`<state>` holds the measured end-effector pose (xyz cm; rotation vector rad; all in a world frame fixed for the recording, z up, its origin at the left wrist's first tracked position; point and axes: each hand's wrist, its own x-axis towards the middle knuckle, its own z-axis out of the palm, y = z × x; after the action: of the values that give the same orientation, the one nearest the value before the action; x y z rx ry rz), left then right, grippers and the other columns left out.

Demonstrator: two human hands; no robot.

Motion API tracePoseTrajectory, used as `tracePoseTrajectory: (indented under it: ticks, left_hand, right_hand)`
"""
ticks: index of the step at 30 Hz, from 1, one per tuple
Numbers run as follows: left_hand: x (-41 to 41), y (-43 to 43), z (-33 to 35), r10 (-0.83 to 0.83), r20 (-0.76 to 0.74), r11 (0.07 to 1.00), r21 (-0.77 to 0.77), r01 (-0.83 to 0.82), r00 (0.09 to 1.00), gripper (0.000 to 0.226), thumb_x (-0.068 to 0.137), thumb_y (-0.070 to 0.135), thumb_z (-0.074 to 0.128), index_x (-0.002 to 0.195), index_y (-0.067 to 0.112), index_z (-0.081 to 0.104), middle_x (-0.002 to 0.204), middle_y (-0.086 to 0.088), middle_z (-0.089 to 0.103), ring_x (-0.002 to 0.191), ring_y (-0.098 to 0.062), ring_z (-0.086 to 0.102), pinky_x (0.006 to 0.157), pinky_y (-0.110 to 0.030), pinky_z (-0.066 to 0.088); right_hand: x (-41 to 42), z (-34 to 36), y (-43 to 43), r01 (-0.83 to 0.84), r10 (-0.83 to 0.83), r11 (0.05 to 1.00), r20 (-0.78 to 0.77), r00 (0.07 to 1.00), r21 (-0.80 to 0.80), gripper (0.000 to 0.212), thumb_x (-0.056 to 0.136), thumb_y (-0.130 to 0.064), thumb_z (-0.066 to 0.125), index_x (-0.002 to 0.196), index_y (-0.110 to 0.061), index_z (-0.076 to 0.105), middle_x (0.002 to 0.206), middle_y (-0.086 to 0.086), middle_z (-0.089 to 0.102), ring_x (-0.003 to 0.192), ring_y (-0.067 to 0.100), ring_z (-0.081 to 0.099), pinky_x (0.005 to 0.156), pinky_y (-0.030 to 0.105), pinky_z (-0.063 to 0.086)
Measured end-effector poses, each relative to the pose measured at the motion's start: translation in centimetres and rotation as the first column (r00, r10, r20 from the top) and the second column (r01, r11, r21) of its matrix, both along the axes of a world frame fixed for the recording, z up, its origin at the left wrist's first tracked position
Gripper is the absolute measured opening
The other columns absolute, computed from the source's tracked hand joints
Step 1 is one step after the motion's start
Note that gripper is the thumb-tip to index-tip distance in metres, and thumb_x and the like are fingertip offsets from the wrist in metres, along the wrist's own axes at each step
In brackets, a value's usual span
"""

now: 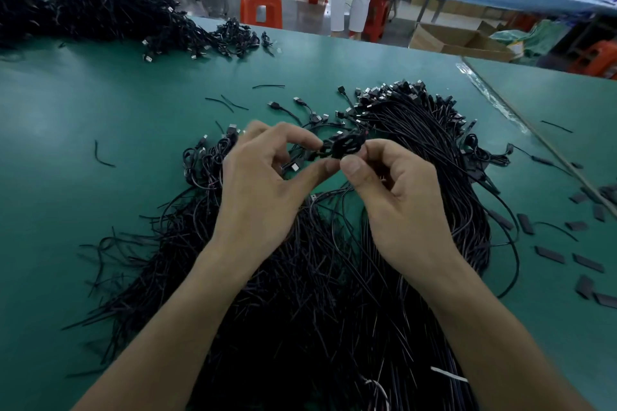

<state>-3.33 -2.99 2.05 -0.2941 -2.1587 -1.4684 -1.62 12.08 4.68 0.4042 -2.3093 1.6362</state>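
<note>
Both hands are pinching a small coiled bundle of thin black cable (344, 145) above the green table (100, 103): the left hand (263, 183) is gripping its left end, the right hand (394, 190) its right side, over a large heap of loose black cables (300, 277).

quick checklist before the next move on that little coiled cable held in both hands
1. Coiled cable held between both hands, off the table: ok
2. Left hand pinches the coil's left side with thumb and forefinger: ok
3. Right hand pinches its right side: ok
4. Coil free of the loose cable pile beneath: cannot tell, any tail is hidden
5. Tie already round the coil: cannot tell, blurred
6. Short black tie lying on the green table beyond the hands: ok
</note>
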Motion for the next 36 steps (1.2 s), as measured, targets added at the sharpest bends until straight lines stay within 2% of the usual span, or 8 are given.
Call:
tracePoseTrajectory:
  ticks: [3,8,12,18,21,25,31,36]
  left_hand:
    - [0.0,0.1,0.0,-0.169,0.139,0.978,0.148,0.148,0.976,0.013,0.087,0.037,0.073,0.098,0.033,0.069,0.059,0.006,0.062,0.050,-0.001,0.053,0.052,-0.013,0.040]
    - [-0.2,0.4,0.2,-0.462,0.211,0.820,0.472,0.324,0.861,0.027,0.097,-0.004,0.053,0.109,0.016,0.067,0.094,0.000,0.077,0.090,-0.013,0.071,0.082,-0.029,0.057]
    - [0.1,0.4,0.6,-0.581,0.130,0.630,0.697,0.343,0.803,0.028,0.092,0.014,0.041,0.110,0.017,0.062,0.104,-0.010,0.076,0.103,-0.022,0.070,0.080,-0.030,0.056]
    - [0.5,0.6,0.5,-0.528,0.055,0.697,0.599,0.395,0.848,0.030,0.102,0.040,0.041,0.097,0.026,0.068,0.084,-0.005,0.076,0.083,-0.017,0.069,0.078,-0.028,0.051]
    - [0.6,0.8,0.4,-0.491,0.049,0.810,0.394,0.435,0.870,0.002,0.089,0.026,0.070,0.090,0.025,0.069,0.085,0.001,0.075,0.078,-0.010,0.069,0.073,-0.028,0.056]
    - [0.4,1.0,-0.5,-0.277,0.039,0.960,0.051,0.275,0.960,0.022,0.077,0.021,0.085,0.081,0.029,0.065,0.075,0.014,0.059,0.061,-0.001,0.048,0.058,-0.012,0.036]
    - [0.1,1.1,-0.8,-0.213,0.136,0.970,0.151,0.193,0.968,0.016,0.090,0.024,0.073,0.075,0.023,0.066,0.058,0.008,0.062,0.050,-0.010,0.057,0.048,-0.028,0.050]
    - [-0.1,0.4,0.1,-0.384,0.146,0.858,0.420,0.294,0.912,0.022,0.096,0.010,0.060,0.095,0.026,0.075,0.091,0.008,0.076,0.087,-0.008,0.071,0.075,-0.022,0.054]
  right_hand:
    - [-0.2,0.3,0.0,-0.072,0.072,0.997,-0.007,0.997,-0.007,0.016,0.096,-0.013,0.062,0.084,-0.023,0.061,0.073,-0.020,0.060,0.071,-0.004,0.054,0.068,0.013,0.044]
    - [-0.4,-0.4,0.6,-0.127,0.124,0.991,0.058,0.991,0.044,0.016,0.096,-0.012,0.062,0.081,-0.016,0.064,0.068,-0.008,0.059,0.064,0.002,0.050,0.057,0.021,0.042]
    - [-0.3,-1.5,0.7,-0.081,0.072,0.994,0.117,0.991,0.068,0.020,0.096,-0.014,0.061,0.078,-0.019,0.063,0.065,-0.016,0.055,0.060,-0.001,0.045,0.059,0.014,0.039]
    - [-0.7,-1.9,0.8,-0.022,0.049,0.993,0.238,0.970,-0.115,0.013,0.095,-0.016,0.063,0.083,-0.016,0.067,0.059,-0.019,0.057,0.056,-0.002,0.046,0.055,0.011,0.039]
    - [-1.0,-1.9,1.2,0.044,-0.001,0.981,0.225,0.974,-0.186,0.017,0.095,-0.011,0.062,0.079,-0.014,0.066,0.062,-0.015,0.058,0.057,-0.002,0.048,0.055,0.012,0.040]
    - [-0.8,-1.4,1.0,0.012,0.010,0.978,0.106,0.994,-0.206,0.014,0.096,-0.010,0.061,0.083,-0.013,0.067,0.070,-0.013,0.063,0.068,-0.001,0.057,0.065,0.014,0.047]
    - [-0.2,-1.0,0.4,-0.119,0.123,0.979,0.016,0.992,-0.166,0.011,0.092,-0.018,0.064,0.082,-0.014,0.066,0.072,-0.012,0.065,0.071,0.001,0.059,0.069,0.016,0.048]
    - [0.0,-2.0,0.5,-0.164,0.171,0.984,0.105,0.980,-0.074,0.015,0.095,-0.010,0.063,0.081,-0.016,0.066,0.067,-0.017,0.061,0.064,-0.003,0.052,0.065,0.013,0.044]
